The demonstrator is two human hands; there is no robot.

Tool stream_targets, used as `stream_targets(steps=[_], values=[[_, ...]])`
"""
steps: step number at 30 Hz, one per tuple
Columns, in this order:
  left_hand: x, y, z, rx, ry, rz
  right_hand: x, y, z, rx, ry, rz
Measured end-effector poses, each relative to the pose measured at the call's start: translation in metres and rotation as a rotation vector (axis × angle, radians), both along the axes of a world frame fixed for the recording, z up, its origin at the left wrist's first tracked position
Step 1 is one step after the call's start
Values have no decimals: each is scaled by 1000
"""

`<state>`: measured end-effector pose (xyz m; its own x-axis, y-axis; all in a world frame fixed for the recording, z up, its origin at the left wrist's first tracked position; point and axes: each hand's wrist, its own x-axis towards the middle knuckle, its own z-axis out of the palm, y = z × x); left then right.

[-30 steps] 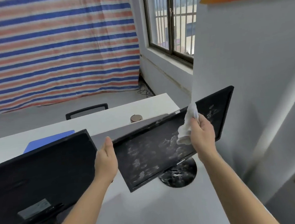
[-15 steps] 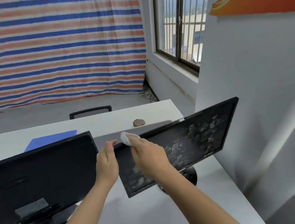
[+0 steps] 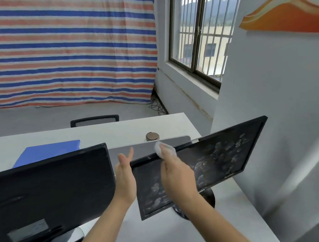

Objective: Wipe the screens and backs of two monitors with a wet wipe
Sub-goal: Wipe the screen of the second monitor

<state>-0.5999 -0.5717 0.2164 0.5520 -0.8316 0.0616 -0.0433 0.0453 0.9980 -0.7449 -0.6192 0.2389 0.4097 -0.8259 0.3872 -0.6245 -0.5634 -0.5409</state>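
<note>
A white bench (image 3: 155, 237) carries two black monitors side by side. The left monitor (image 3: 51, 190) is the nearer one and shows a grey label low on its dark face. The right monitor (image 3: 216, 160) is tilted, its right end higher, and its screen is covered in pale smears. Its round stand base (image 3: 209, 197) sits on the bench behind the right forearm.

The left hand (image 3: 125, 179) stands edge-on at that monitor's left border, fingers straight, its grip open and holding nothing; whether it touches the frame cannot be told. The right hand (image 3: 177, 175) reaches over the screen, its grip closed round a white wet wipe (image 3: 160, 149), which it presses onto the top edge near the upper left corner.

A blue folder (image 3: 47, 152) and a small brown disc (image 3: 152, 136) lie further back.
</note>
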Motion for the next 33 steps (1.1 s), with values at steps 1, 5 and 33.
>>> stream_targets(steps=[1, 5, 33], values=[[2, 0, 2, -22, 9, -23, 13, 10, -5, -8, 62, 74], [9, 1, 6, -73, 17, 58, 20, 21, 8, 27, 76, 327], [34, 27, -3, -56, -165, 16, -23, -19, -34, 105, -487, -467]])
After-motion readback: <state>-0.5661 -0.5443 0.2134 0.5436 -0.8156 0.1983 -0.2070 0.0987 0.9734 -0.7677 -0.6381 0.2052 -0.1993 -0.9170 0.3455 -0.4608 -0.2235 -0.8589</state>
